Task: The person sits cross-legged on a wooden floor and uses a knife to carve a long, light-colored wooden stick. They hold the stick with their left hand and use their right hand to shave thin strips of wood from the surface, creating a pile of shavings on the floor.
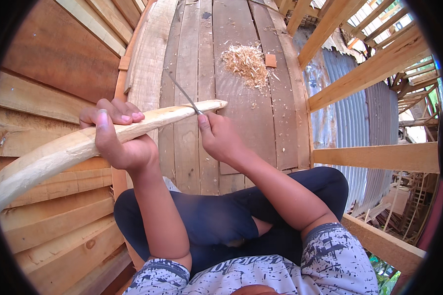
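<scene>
A long, pale piece of carved wood (59, 152) runs from the lower left rim up to a narrow tip over the floorboards. My left hand (120, 130) supports it from below, with the fingers curled over its top. In my right hand (219, 135) is a knife (183, 93), its grip mostly hidden in the fist. The thin blade points away and to the left, crossing the wood a little short of the tip. Its edge seems to rest against the wood, though the exact contact is too small to make out.
On the plank floor (187, 157) ahead lies a heap of wood shavings (245, 64) beside a small square orange-brown piece (270, 60). A board wall (59, 128) stands close on the left. Wooden rails (374, 157) and corrugated metal sheets (339, 88) border the right. My bent legs (206, 216) are below my hands.
</scene>
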Demonstrator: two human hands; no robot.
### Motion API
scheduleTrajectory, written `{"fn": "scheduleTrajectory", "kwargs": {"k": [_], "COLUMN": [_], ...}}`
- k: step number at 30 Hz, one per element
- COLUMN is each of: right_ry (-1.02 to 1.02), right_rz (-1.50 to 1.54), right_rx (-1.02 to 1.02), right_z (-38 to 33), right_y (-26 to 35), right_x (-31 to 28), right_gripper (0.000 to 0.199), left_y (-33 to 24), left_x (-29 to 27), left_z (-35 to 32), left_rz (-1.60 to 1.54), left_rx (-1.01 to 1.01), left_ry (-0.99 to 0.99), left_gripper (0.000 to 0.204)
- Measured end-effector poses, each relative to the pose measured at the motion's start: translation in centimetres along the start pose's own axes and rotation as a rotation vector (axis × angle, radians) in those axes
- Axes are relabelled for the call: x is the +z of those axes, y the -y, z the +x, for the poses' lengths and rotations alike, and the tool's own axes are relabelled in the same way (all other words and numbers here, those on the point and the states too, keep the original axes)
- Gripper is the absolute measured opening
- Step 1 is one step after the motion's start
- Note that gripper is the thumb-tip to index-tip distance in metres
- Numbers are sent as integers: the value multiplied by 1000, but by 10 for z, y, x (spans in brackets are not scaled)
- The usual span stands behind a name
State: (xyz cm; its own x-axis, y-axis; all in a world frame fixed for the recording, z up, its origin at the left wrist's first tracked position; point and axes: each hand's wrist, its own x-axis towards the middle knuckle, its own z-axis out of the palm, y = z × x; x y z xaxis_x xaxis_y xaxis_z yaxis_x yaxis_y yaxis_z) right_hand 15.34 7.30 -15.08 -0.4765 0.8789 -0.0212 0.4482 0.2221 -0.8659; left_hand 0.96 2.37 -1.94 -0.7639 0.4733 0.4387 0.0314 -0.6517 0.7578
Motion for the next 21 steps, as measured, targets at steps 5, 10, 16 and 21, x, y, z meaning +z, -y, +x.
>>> {"fn": "scheduleTrajectory", "kwargs": {"k": [5, 10, 16, 21], "right_ry": [-49, -16, -33, -90], "right_rz": [-74, 13, -82, 0], "right_rx": [304, 88, 416, 226], "right_z": [13, -6, 12, 1], "right_y": [-40, 2, -40, -24], "right_x": [4, 8, 15, 17], "right_gripper": [43, 46, 46, 47], "left_y": [0, -3, -3, -2], "left_x": [3, 5, 4, 6], "left_z": [0, -1, 0, 0], "left_rz": [21, -32, -21, 3], "left_rx": [-8, 1, 11, 14], "left_ry": [-12, -55, -38, -52], "left_gripper": [26, 23, 23, 23]}}
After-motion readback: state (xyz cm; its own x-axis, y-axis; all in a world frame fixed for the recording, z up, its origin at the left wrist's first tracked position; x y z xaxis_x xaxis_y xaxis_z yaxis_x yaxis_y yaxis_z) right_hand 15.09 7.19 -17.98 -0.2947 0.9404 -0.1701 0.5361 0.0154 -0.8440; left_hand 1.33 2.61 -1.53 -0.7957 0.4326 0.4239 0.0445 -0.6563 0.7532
